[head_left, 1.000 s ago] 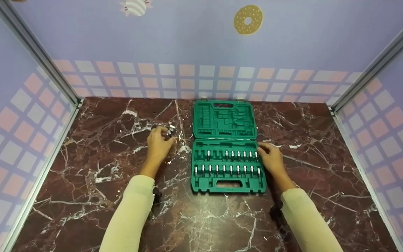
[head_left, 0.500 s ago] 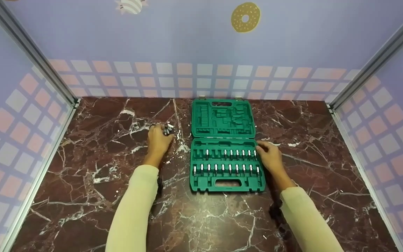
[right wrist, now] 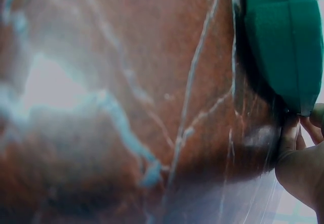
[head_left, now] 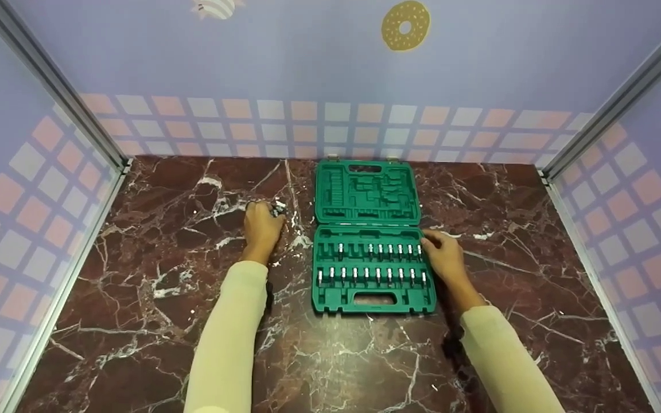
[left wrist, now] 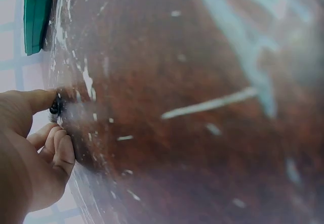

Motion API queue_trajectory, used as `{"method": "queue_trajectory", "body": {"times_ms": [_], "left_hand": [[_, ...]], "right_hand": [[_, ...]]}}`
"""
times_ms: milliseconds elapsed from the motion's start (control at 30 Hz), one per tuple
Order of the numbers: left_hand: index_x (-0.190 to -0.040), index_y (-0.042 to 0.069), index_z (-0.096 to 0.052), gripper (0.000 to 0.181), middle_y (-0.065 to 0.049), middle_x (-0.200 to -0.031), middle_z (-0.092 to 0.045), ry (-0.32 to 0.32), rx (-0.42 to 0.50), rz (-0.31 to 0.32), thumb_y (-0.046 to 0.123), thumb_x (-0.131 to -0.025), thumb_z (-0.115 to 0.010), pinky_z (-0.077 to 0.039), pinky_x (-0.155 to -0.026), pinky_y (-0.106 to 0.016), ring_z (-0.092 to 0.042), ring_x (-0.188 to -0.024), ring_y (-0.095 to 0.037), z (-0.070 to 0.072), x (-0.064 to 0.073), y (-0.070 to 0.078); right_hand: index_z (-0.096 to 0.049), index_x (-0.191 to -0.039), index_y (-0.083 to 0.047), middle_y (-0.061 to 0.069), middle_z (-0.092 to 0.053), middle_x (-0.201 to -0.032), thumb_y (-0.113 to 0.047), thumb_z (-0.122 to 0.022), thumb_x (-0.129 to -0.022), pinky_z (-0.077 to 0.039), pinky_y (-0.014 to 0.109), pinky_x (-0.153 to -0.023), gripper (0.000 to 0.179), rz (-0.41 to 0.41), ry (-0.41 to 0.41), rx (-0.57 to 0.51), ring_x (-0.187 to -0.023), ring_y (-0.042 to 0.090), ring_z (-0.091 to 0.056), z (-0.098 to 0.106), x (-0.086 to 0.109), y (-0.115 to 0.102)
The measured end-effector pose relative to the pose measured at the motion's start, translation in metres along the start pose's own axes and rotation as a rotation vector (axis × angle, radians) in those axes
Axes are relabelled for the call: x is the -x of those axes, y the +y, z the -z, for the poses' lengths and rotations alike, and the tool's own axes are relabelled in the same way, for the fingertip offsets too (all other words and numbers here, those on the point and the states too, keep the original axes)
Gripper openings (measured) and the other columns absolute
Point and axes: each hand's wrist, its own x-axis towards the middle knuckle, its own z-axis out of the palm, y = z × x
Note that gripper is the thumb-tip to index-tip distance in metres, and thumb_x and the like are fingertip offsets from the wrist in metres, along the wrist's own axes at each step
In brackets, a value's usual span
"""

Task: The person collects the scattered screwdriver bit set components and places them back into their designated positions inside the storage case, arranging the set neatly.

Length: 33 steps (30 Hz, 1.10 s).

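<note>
A green plastic tool case (head_left: 333, 296) lies open on the table, its moulded lid (head_left: 365, 215) folded back toward the wall. Two rows of silver socket bits (head_left: 378, 276) stand in its lower half, and several slots in the upper row hold none. My right hand (head_left: 446, 256) grips the case's right side near the hinge, thumb at the rim. Left of the case, my left hand (head_left: 263, 225) is at a small pile of loose metal pieces (head_left: 279, 205). In the left wrist view its thumb and curled fingers close around a small dark-and-silver socket bit (left wrist: 54, 107).
The dark red marbled tabletop (head_left: 135, 321) has white veins and runs between side walls with metal corner rails (head_left: 49, 74). A patterned back wall (head_left: 284, 69) stands just behind the case lid.
My left hand has moved slightly forward and turned over the loose pieces, its fingers now more hidden from the head view. My right hand stays on the case, which has not moved.
</note>
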Motion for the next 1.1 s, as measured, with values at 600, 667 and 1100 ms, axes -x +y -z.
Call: {"method": "queue_trajectory", "body": {"times_ms": [600, 667, 1100], "left_hand": [[-0.078, -0.001, -0.062, 0.015, -0.025, -0.102, -0.07, 0.044, -0.026, -0.005, 0.005, -0.091, -0.069, -0.054, -0.085, -0.058, -0.069, -0.097, -0.046, 0.002, -0.004, 0.002], [-0.084, -0.002, -0.067, 0.009, -0.025, -0.105, -0.071, 0.048, -0.01, -0.005, 0.005, -0.09, -0.069, -0.055, -0.088, -0.057, -0.069, -0.1, -0.047, 0.002, -0.003, 0.001], [-0.099, 0.001, -0.072, 0.011, -0.017, -0.099, -0.075, 0.018, 0.136, 0.006, 0.007, -0.09, -0.072, -0.056, -0.091, -0.05, -0.071, -0.099, -0.037, 0.013, 0.005, 0.001]], "right_hand": [[-0.07, -0.129, -0.003, 0.022, -0.07, -0.129, -0.015, -0.064, -0.102, -0.049, 0.052, -0.103, 0.03, 0.016, 0.004, 0.038, -0.119, 0.037, -0.065, 0.001, 0.0, 0.001], [-0.07, -0.129, -0.002, 0.023, -0.069, -0.13, -0.015, -0.064, -0.102, -0.049, 0.052, -0.105, 0.031, 0.021, 0.003, 0.033, -0.121, 0.038, -0.064, 0.001, 0.0, 0.001], [-0.071, -0.127, 0.0, 0.023, -0.07, -0.127, -0.013, -0.066, -0.101, -0.05, 0.05, -0.103, 0.03, 0.031, 0.013, 0.006, -0.118, 0.037, -0.065, 0.0, -0.001, 0.001]]}}
